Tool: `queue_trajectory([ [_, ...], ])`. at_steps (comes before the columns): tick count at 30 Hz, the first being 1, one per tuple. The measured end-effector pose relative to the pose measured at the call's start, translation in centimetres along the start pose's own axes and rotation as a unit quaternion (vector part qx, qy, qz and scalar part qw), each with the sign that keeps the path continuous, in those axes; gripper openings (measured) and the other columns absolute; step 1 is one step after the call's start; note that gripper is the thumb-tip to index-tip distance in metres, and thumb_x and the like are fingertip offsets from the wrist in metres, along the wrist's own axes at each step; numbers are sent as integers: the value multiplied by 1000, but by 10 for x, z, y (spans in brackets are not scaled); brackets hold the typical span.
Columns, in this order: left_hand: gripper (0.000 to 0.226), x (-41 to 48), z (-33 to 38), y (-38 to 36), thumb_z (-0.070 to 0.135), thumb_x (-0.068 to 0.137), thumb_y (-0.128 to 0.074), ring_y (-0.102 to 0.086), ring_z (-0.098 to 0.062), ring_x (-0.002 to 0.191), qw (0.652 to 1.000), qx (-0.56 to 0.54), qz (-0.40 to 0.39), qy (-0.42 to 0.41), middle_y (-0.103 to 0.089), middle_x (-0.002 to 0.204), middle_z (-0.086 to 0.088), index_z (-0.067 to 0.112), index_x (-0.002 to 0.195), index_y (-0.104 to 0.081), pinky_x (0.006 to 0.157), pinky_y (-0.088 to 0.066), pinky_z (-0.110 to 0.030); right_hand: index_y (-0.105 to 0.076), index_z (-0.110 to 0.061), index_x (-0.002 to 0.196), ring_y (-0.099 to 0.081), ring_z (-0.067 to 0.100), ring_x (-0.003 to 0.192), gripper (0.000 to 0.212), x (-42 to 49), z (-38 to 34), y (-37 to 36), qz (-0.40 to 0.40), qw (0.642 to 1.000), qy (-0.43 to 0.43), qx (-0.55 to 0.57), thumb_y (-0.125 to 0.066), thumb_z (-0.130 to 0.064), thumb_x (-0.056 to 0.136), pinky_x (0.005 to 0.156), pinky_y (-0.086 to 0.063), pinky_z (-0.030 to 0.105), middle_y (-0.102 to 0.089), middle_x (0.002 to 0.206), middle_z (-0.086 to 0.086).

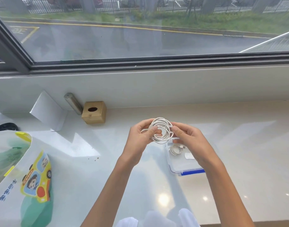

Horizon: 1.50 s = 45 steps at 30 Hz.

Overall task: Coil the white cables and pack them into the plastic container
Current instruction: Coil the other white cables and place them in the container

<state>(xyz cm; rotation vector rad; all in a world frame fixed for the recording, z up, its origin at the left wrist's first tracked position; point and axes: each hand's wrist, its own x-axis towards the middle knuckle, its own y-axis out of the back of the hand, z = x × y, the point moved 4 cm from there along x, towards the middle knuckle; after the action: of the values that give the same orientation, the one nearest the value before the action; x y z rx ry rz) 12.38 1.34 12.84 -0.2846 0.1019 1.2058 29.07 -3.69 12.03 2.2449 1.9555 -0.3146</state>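
Both hands are raised over the pale counter (107,153) with a coil of white cable (161,130) held between them. The left hand (140,138) grips the coil's left side: its thumb lies across the front of the loops and its fingers curl behind them. The right hand (188,141) pinches the coil's right edge between thumb and forefinger, the other fingers bent loosely below. The loops sit roughly round and a little spread, facing the camera, and a short white plug end shows near the middle of the coil, just beside the left thumb tip. Directly under the right hand, partly hidden by it and its wrist, a clear plastic container (181,166) with a blue clip on its near edge rests on the counter. Inside it lies a second, smaller coiled cable (175,149) under the right hand's fingers, with a small white piece (189,156) beside it that is too blurred to name. Beyond the left hand and off to its left, against the wall under the window, stand a small wooden box (94,112) with a round hole and a metal cylinder (73,103) leaning next to it. Well to the left of the left forearm lies a printed bag (25,177) with a cartoon bus on it.
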Motion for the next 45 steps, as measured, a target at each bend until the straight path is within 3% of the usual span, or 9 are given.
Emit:
queue_trajectory([
  [6, 29, 5, -13, -47, 2, 94, -58, -70, -17, 97, 1000, -2, -24, 18, -74, 111, -10, 11, 119, -69, 85, -56, -28, -66, -9, 116, -71, 19, 85, 28, -4, 12, 37, 38, 997, -21, 59, -73, -10, 89, 69, -57, 24, -76, 106, 15],
  [12, 28, 21, -19, -98, 3, 92, -60, -74, -22, 89, 990, 113, 77, -18, -75, 103, -6, 12, 117, -67, 88, -57, -44, -63, -8, 117, -75, 16, 87, 24, 0, 12, 84, 61, 997, -19, 43, -68, -7, 93, 73, -61, 28, -76, 103, 11],
  [17, 25, 35, -21, -135, 12, 94, -60, -75, -12, 79, 985, 150, 82, -32, -74, 97, 3, 18, 117, -66, 82, -59, -37, -63, -20, 112, -70, 3, 76, 15, 3, 8, 111, 152, 978, 38, -137, -62, -18, 97, 68, -58, 25, -74, 91, -6],
  [23, 14, 54, -27, -158, 17, 99, -52, -68, -11, 77, 984, 156, 91, 1, -70, 79, 3, 18, 105, -64, 84, -57, -40, -63, -23, 111, -66, 20, 88, 15, 15, 1, 128, 124, 961, 89, -229, -59, -27, 98, 82, -53, 46, -68, 97, -2],
  [28, 32, 61, -29, -169, 14, 99, -50, -68, -18, 86, 983, 155, 98, -5, -67, 76, 1, 25, 129, -49, 89, -55, -40, -64, -23, 114, -65, 17, 88, 16, 23, -3, 145, 80, 955, 112, -264, -59, -27, 99, 81, -55, 44, -68, 96, -1],
  [35, 17, 59, -28, -183, 19, 99, -54, -70, -19, 83, 987, 134, 82, -19, -71, 79, -2, 20, 117, -53, 87, -56, -49, -64, -20, 107, -57, 14, 79, 10, 28, -12, 156, 116, 922, 175, -327, -58, -21, 99, 71, -46, 32, -64, 90, -7],
  [38, 21, 56, -22, -183, 32, 102, -50, -74, -24, 87, 995, 58, 75, -2, -76, 90, -7, 16, 115, -53, 78, -59, -38, -64, -20, 101, -57, 15, 75, 5, 31, -15, 160, 138, 927, 175, -302, -61, -22, 97, 68, -43, 31, -65, 86, -7],
  [41, 25, 55, -14, -170, 28, 103, -48, -75, -30, 86, 992, -69, 94, 46, -76, 94, -14, 4, 106, -55, 66, -59, -31, -65, -26, 94, -63, 7, 76, 2, 36, -14, 160, 82, 973, 120, -180, -67, -26, 94, 68, -55, 37, -70, 82, -14],
  [45, 14, 57, -7, -157, 16, 101, -53, -74, -29, 85, 994, -59, 73, 61, -74, 95, -18, 3, 105, -58, 73, -60, -35, -64, -33, 93, -62, 0, 78, 7, 37, -15, 151, 55, 979, 124, -151, -68, -27, 94, 66, -51, 29, -69, 83, -23],
])
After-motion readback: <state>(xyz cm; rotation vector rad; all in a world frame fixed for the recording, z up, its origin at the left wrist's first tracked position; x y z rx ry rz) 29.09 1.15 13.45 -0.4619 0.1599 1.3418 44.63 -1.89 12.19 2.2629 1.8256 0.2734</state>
